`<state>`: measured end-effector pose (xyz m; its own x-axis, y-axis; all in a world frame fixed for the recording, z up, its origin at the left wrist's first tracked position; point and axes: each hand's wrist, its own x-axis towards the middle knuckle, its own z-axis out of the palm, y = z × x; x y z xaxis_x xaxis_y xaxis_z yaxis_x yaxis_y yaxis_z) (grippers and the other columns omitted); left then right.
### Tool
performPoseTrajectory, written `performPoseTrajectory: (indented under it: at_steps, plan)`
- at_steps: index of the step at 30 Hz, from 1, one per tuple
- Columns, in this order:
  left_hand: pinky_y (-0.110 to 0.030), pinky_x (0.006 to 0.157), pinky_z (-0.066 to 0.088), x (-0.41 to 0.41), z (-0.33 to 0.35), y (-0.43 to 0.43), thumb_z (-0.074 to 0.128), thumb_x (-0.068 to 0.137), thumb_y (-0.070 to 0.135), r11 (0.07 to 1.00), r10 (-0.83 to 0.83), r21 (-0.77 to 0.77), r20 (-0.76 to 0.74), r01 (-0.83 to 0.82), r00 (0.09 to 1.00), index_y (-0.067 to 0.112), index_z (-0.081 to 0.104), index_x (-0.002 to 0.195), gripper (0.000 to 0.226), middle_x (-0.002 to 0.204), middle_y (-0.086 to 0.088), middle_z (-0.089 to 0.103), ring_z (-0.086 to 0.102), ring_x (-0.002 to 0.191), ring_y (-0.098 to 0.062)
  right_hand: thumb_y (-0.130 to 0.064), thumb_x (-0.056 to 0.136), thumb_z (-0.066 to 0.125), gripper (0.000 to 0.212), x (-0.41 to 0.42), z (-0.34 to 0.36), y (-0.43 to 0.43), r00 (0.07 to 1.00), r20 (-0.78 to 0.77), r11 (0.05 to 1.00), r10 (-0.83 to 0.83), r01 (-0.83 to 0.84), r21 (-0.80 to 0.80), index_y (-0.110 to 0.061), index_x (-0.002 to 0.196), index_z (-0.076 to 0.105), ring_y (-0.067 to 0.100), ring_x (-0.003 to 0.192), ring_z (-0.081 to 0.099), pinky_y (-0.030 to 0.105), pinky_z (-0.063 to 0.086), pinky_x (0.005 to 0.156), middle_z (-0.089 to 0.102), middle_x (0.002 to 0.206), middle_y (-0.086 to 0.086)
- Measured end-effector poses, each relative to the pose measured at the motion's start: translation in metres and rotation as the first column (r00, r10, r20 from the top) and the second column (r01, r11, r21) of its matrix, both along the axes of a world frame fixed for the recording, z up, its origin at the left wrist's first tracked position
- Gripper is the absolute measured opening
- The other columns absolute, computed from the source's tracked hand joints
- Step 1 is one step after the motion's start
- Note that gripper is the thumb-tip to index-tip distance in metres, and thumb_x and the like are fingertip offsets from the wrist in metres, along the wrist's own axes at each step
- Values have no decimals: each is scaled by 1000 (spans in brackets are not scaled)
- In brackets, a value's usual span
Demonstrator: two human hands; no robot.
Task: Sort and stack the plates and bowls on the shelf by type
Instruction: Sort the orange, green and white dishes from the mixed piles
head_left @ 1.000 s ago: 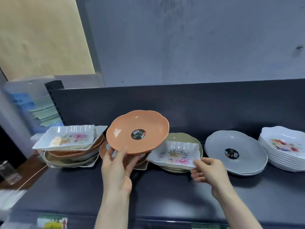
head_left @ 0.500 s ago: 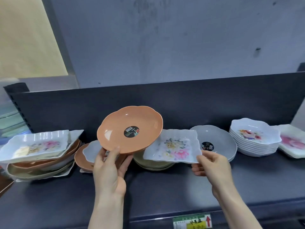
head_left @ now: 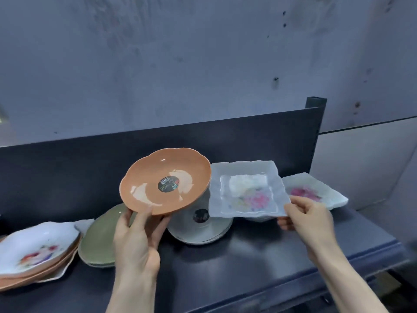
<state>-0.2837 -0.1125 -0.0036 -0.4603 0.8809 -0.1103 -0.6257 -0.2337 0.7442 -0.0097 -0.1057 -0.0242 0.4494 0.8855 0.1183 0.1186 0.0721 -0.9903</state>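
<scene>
head view: left hand [head_left: 137, 240] grips the near rim of the orange plate [head_left: 165, 181], raised above the shelf [head_left: 248, 267], its hollow tilted toward the camera, long axis running left to right. right hand [head_left: 309, 220] pinches the near right corner of the square floral dish [head_left: 248, 190], held about level. half a second ago that dish hung over the green plate [head_left: 99, 240]; now it is over the grey plates [head_left: 200, 229]

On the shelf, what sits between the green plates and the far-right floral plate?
Head view: grey plate stack with black sticker, partly behind the held orange plate; a white piece barely shows under the square dish.
</scene>
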Motion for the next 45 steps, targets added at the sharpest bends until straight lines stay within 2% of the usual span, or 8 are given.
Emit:
performPoseTrajectory:
  at_steps: [8, 14, 17, 21, 23, 27, 36, 45]
  plan:
    - [-37, 73, 59, 122, -3, 31, 56, 89, -1, 999, -24, -32, 3, 24, 1000, 3, 50, 132, 43, 122, -8, 63, 62, 111, -27, 4, 84, 50, 33, 151, -2, 33, 997, 55, 998, -58, 60, -22, -19, 80, 72, 13, 46, 62, 21, 54, 44, 68, 52, -3]
    - [-34, 67, 60, 173, -10, 41, 55, 89, -3, 998, 0, -61, -23, -2, 1000, 4, 48, 136, 47, 97, 0, 68, 69, 80, -15, 4, 84, 50, 30, 241, -17, 64, 993, 91, 991, -72, 81, -102, -15, 81, 72, 26, 52, 58, 27, 56, 48, 65, 48, -1]
    - [-31, 61, 61, 185, -14, 43, 54, 90, -2, 997, 11, -79, -24, -13, 1000, 5, 47, 136, 47, 109, -6, 67, 68, 91, -22, 3, 82, 49, 31, 268, -25, 83, 985, 172, 982, -16, 48, -184, -17, 78, 73, 24, 49, 59, 38, 59, 60, 64, 47, -1]
    - [-34, 66, 61, 194, -18, 46, 56, 89, -1, 996, 25, -89, -35, -28, 999, 6, 49, 134, 46, 125, -14, 62, 65, 105, -29, 4, 82, 49, 29, 273, -34, 107, 956, 254, 946, 145, -59, -320, -13, 80, 72, 16, 40, 58, 28, 54, 53, 63, 44, 1]
    - [-38, 71, 60, 196, -18, 46, 56, 89, 0, 996, 26, -79, -40, -29, 999, 6, 50, 133, 44, 126, -13, 61, 65, 106, -29, 1, 80, 50, 29, 268, -40, 115, 909, 352, 927, 222, -85, -365, -15, 76, 72, 16, 40, 56, 25, 52, 50, 63, 45, 3]
    - [-39, 75, 59, 196, -19, 45, 53, 92, 1, 997, 33, -63, -63, -37, 997, 7, 50, 133, 42, 121, -10, 65, 67, 97, -23, -15, 76, 51, 23, 264, -46, 124, 651, 700, 921, 294, 3, -389, -21, 75, 74, 24, 57, 57, 32, 52, 60, 61, 53, 3]
    - [-38, 74, 59, 196, -27, 40, 52, 91, -2, 991, 93, -92, -81, -101, 992, 3, 51, 131, 41, 112, -2, 66, 65, 103, -26, -23, 84, 52, 23, 261, -43, 126, 450, 843, 915, 294, 123, -385, -15, 92, 72, 34, 86, 62, 33, 50, 64, 71, 92, 8]
    - [-31, 64, 61, 179, -26, 24, 53, 89, -4, 991, 92, -89, -63, -97, 994, 5, 50, 132, 44, 112, -1, 66, 72, 73, -10, -22, 85, 57, 30, 167, 4, 89, 616, 754, 973, 229, -130, -189, -18, 111, 72, 24, 95, 64, 28, 44, 74, 73, 90, 4]
